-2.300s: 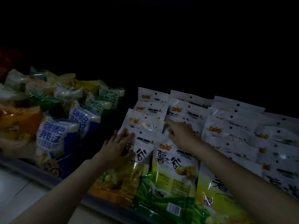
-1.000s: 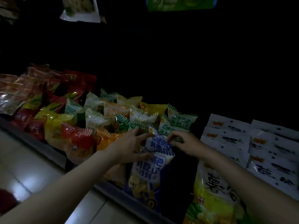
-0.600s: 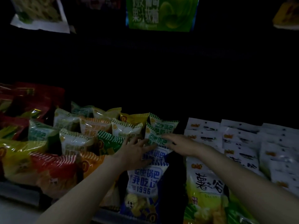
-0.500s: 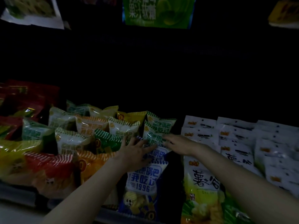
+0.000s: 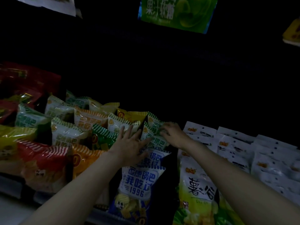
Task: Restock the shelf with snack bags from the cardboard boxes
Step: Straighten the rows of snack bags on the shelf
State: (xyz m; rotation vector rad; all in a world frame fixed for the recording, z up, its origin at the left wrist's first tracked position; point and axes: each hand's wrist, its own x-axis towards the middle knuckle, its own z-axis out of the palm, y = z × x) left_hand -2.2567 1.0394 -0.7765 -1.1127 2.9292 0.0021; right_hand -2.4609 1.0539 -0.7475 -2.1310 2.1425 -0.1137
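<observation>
Two bare hands reach into a dim shelf packed with crinkly plastic snack bags. Left hand (image 5: 129,143) lies flat with fingers spread across the tops of the blue-and-white striped bags (image 5: 142,172), which stand in a row running from the shelf's front edge back between both arms. Right hand (image 5: 174,135) curls its fingers onto the green-and-white striped bag (image 5: 154,127) farther back; whether it pinches the bag I cannot tell. Just left stand orange-striped bags (image 5: 84,158), a glossy red bag (image 5: 40,159) and yellow bags (image 5: 14,135), crowding the left wrist. To the right lie white flat pouches (image 5: 235,143) in overlapping rows, with a yellow-green pouch (image 5: 198,192) at the front. A grey metal shelf lip (image 5: 16,187) edges the front. Above, in darkness, hangs a shiny green packet (image 5: 177,12).
</observation>
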